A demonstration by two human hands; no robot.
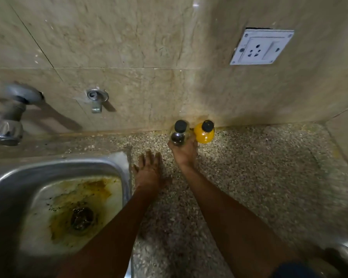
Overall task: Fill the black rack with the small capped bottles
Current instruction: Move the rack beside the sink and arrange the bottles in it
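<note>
Pick-up step: right hand (pixel 184 151), fingers curled round clear bottle (pixel 178 135) at the wall, yellow bottle (pixel 204 133) just beyond the fingertips; left hand (pixel 148 169) spread flat on counter (pixel 249 167); rack unseen, likely next to locate.

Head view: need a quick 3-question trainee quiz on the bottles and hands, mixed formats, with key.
1. True or false: the black rack is visible in this view.
2. Which hand grips the clear bottle? A) left hand B) right hand C) neither
3. Fill in: the yellow bottle stands on the counter against the ____.

Key:
1. False: no rack shows anywhere in view.
2. B: the right hand wraps the clear bottle from below; the left hand lies flat on the counter beside the sink.
3. Wall: the yellow bottle sits at its base, right of the clear one, black cap on.
</note>
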